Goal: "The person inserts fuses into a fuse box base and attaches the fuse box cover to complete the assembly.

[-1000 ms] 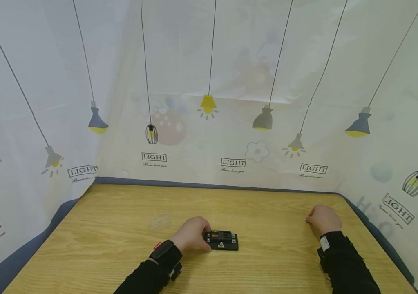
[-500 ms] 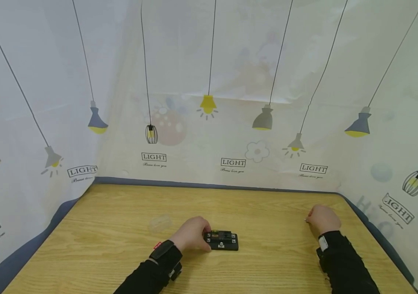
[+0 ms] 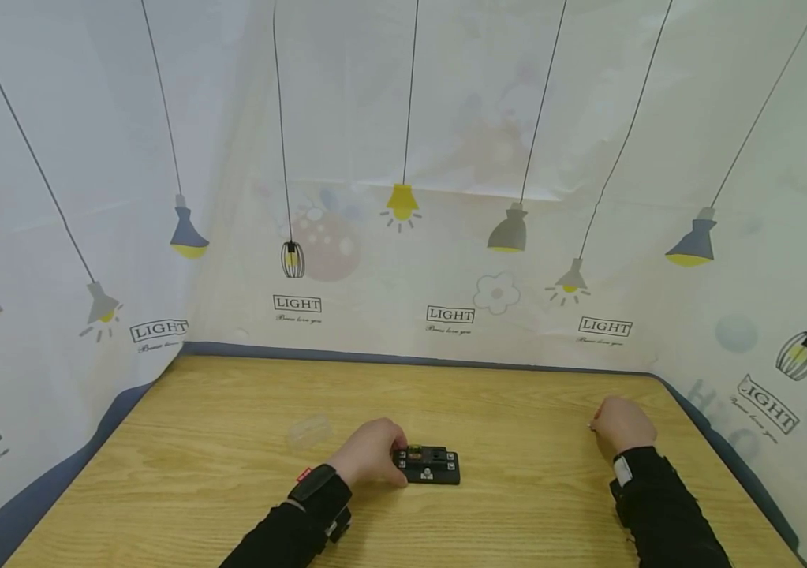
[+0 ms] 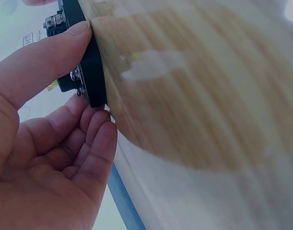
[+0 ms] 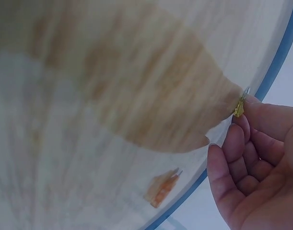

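Note:
My left hand (image 3: 369, 453) holds the left end of a black fuse block (image 3: 438, 467) on the table. In the left wrist view the thumb presses one side of the fuse block (image 4: 94, 72), and curled fingers meet its lower end. Metal screws stand on the block, and a small yellow piece (image 3: 414, 452) sits in its top near the fingers. Off to the right, my right hand (image 3: 626, 424) pinches a small yellow blade fuse (image 5: 239, 109) with a metal prong between thumb and forefinger. The other right fingers are curled below it.
A clear plastic box (image 3: 309, 431) lies behind and left of my left hand. A small orange-and-tan shape (image 5: 163, 188) appears below the fuse in the right wrist view; whether it is a reflection I cannot tell. Printed curtains (image 3: 375, 331) bound the wooden table (image 3: 502, 394).
The right wrist has turned very slightly. My left hand, the fuse block and the clear box stay in place.

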A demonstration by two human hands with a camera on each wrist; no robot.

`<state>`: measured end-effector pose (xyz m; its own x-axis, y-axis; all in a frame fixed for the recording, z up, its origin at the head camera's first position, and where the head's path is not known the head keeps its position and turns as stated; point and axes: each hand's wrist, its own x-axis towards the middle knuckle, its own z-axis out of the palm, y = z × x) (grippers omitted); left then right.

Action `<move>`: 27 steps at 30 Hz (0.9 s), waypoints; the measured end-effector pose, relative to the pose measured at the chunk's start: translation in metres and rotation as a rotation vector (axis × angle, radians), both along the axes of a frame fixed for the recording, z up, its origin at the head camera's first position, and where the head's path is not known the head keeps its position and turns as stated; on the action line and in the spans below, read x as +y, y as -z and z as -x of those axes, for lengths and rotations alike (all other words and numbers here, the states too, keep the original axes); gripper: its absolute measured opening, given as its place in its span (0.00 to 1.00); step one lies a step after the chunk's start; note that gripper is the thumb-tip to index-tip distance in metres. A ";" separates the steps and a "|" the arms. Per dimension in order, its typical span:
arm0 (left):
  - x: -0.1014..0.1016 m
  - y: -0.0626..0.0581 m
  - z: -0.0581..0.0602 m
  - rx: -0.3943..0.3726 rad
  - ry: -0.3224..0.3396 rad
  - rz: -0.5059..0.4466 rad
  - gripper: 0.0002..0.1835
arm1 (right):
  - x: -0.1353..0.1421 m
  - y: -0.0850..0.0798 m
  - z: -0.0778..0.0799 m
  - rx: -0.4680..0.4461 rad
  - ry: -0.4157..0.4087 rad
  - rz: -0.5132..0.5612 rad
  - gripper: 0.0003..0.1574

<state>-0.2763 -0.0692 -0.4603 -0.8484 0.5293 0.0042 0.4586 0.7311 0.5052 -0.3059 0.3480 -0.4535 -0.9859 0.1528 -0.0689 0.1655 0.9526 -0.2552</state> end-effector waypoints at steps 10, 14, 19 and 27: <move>0.001 0.001 0.000 0.013 -0.008 0.006 0.24 | 0.000 0.002 0.003 -0.035 -0.007 -0.024 0.09; 0.001 0.001 0.001 0.017 -0.010 0.009 0.24 | 0.001 0.004 0.002 -0.033 -0.008 -0.013 0.12; 0.001 0.001 0.002 0.025 -0.004 0.009 0.23 | 0.000 0.005 0.001 -0.031 -0.002 -0.008 0.13; 0.002 0.000 0.000 0.015 -0.010 0.011 0.23 | -0.001 0.006 -0.001 -0.011 -0.010 0.002 0.21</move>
